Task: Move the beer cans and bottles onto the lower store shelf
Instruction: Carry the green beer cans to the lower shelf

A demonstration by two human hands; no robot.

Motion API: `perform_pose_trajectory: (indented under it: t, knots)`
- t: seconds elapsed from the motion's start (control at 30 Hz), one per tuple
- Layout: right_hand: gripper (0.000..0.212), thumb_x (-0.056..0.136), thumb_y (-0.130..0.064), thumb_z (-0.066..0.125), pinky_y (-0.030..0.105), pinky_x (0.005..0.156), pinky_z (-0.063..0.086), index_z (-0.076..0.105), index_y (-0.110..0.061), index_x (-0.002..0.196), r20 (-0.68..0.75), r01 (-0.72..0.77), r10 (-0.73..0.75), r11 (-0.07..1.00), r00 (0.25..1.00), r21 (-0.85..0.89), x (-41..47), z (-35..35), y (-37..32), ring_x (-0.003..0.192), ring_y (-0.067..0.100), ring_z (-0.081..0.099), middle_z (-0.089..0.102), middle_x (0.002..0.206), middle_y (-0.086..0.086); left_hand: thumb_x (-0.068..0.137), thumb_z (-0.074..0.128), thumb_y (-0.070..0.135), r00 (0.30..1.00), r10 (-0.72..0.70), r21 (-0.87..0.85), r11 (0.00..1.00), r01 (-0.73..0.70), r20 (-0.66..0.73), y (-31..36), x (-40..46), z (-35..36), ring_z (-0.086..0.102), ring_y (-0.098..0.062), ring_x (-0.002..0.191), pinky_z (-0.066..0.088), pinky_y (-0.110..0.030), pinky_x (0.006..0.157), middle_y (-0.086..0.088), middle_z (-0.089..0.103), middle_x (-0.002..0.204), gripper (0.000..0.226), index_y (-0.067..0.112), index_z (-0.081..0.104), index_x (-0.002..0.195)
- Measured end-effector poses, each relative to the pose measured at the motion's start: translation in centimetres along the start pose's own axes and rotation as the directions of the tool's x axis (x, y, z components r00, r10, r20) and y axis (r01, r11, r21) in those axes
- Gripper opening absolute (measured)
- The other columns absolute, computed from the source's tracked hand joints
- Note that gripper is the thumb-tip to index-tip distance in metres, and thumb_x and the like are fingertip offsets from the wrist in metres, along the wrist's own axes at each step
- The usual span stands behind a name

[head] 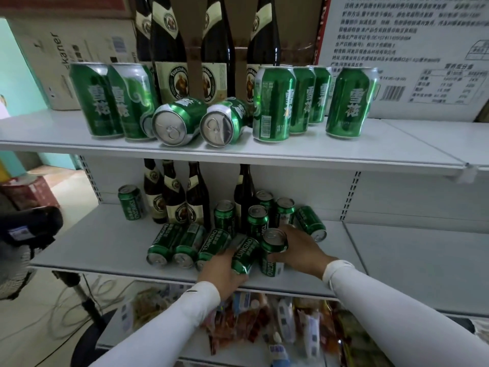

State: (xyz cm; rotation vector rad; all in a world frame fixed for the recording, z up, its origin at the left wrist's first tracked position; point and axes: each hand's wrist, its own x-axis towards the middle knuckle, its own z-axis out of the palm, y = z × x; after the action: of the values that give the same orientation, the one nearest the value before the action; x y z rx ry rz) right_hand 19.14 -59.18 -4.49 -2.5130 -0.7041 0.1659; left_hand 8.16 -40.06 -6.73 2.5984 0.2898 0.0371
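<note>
Green aluminium, glossy, Tsingtao lettering down the side — tilted can (244,256) clasped in curled left hand (221,274) at front edge of lower shelf (105,245). Upright can (274,250) just right of it, wrapped by right hand (299,250). Risk judged: tilted can so near the lip, apt to roll off onto snack packets (238,321) below if let go crooked; also apt to knock the lying cans (182,245) left of it. Upper shelf (344,152) loaded with more cans and bottles — much left undone.
</note>
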Motion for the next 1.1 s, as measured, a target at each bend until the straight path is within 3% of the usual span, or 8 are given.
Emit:
perform_pose_trajectory:
  t: [0.1,0.2,0.3,0.5,0.63,0.83,1.0,1.1]
  knots:
    - [0.058,0.07,-0.047,0.08,0.034,0.086,0.05,0.053,-0.025,0.117,0.013,0.006,-0.006,1.0,1.0,0.005,-0.7,-0.4,0.1,0.103,0.019,0.059,0.061,0.115,-0.002,0.076,0.071,0.044,0.999,0.025,-0.036,0.999,-0.026,-0.041,0.1,-0.3,-1.7,0.06,-0.021,0.111,0.049,-0.026,0.089,0.002,0.063,0.122,0.061,0.026,0.051,0.13]
    - [0.059,0.068,-0.046,0.08,0.033,0.088,0.051,0.053,-0.026,0.116,0.019,-0.007,0.006,1.0,1.0,0.018,-1.3,-0.7,0.4,0.103,0.016,0.061,0.063,0.113,-0.004,0.075,0.071,0.034,0.998,0.062,-0.045,0.997,-0.063,-0.026,0.6,0.3,-3.4,0.062,-0.02,0.107,0.051,-0.029,0.088,0.001,0.065,0.118,0.055,0.022,0.054,0.126]
    - [0.062,0.063,-0.052,0.077,0.037,0.087,0.052,0.051,-0.027,0.113,0.026,-0.006,0.005,1.0,1.0,0.011,-1.7,-1.0,0.7,0.101,0.018,0.062,0.063,0.112,-0.004,0.075,0.072,0.029,0.992,0.123,-0.005,0.992,-0.123,0.024,1.6,1.3,-5.0,0.058,-0.022,0.112,0.048,-0.029,0.091,-0.003,0.062,0.123,0.055,0.019,0.054,0.127]
    - [0.076,0.069,-0.047,0.08,0.036,0.096,0.048,0.046,-0.023,0.133,0.052,0.019,-0.019,1.0,0.998,0.008,-1.9,-1.6,1.3,0.115,0.02,0.056,0.058,0.127,-0.001,0.081,0.067,0.014,0.962,0.208,0.017,0.977,-0.214,0.179,3.0,3.4,-5.5,0.054,-0.028,0.117,0.043,-0.029,0.096,-0.01,0.058,0.125,0.04,0.011,0.061,0.121]
    - [0.062,0.07,-0.048,0.079,0.036,0.091,0.05,0.053,-0.025,0.122,0.066,0.035,-0.036,0.999,0.997,0.009,-1.6,-1.6,1.7,0.109,0.02,0.059,0.061,0.119,-0.001,0.088,0.061,0.011,0.959,0.225,0.028,0.972,-0.233,0.175,3.6,3.4,-4.8,0.041,-0.024,0.133,0.034,-0.031,0.108,-0.006,0.045,0.144,0.054,0.015,0.045,0.14]
    - [0.069,0.068,-0.053,0.079,0.029,0.083,0.045,0.051,-0.024,0.124,0.055,0.046,-0.045,0.999,0.997,-0.004,-1.2,-1.2,2.1,0.109,0.019,0.057,0.059,0.12,-0.002,0.084,0.07,0.028,0.977,0.153,0.023,0.987,-0.158,0.147,3.0,3.3,-4.6,0.041,-0.026,0.132,0.036,-0.031,0.106,-0.008,0.04,0.145,0.069,0.016,0.038,0.144]
    - [0.061,0.067,-0.058,0.078,0.035,0.088,0.05,0.055,-0.029,0.117,0.073,0.072,-0.076,0.996,0.994,0.055,-1.2,-1.6,2.6,0.103,0.016,0.06,0.063,0.114,-0.006,0.078,0.075,0.034,0.986,0.156,0.011,0.988,-0.157,0.066,2.7,3.2,-4.6,0.057,-0.028,0.105,0.046,-0.033,0.088,-0.011,0.061,0.112,0.047,0.011,0.062,0.117]
    - [0.057,0.07,-0.058,0.077,0.033,0.086,0.05,0.057,-0.029,0.114,0.08,0.08,-0.083,0.996,0.993,0.047,-1.0,-2.0,2.8,0.101,0.014,0.06,0.064,0.111,-0.007,0.074,0.077,0.039,0.989,0.142,-0.001,0.99,-0.143,0.027,2.6,3.1,-4.3,0.058,-0.025,0.097,0.048,-0.035,0.086,-0.008,0.061,0.105,0.046,0.012,0.063,0.109]
